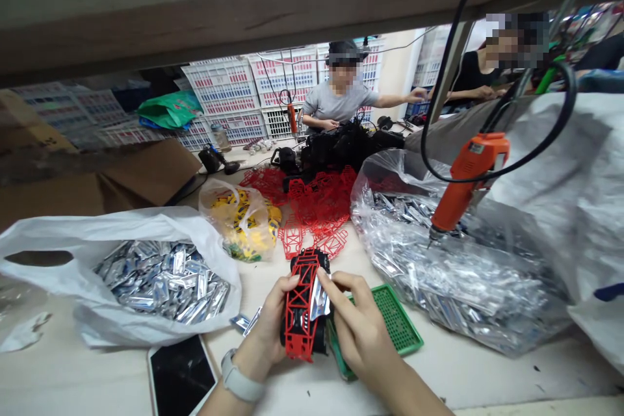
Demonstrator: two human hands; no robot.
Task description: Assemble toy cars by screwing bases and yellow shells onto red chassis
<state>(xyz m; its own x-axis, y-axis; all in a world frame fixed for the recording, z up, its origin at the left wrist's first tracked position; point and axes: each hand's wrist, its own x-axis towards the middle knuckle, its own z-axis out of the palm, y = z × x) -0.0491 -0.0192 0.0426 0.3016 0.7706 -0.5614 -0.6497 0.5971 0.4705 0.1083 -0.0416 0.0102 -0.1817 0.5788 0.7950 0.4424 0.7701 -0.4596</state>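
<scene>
My left hand point(271, 320) is closed around a toy car chassis point(297, 341) with black wheels and a red lattice frame on top. Its thumb lies along the frame's left side. Against the right side of the frame, my right hand point(358, 322) presses a shiny silver panel point(319, 296) with its fingertips. Part of the chassis's right side is hidden by those fingers. Under my right hand sits a green plastic basket point(413, 338). A few loose silver pieces point(251, 322) lie just left of my left wrist.
A white bag point(160, 224) of silver parts is left; a clear bag point(439, 292) of similar parts is right. An orange electric screwdriver point(461, 182) hangs above it. Red frames point(319, 205), a bag of yellow parts point(244, 218) and a co-worker point(338, 94) are ahead; a tablet point(181, 377) lies front left.
</scene>
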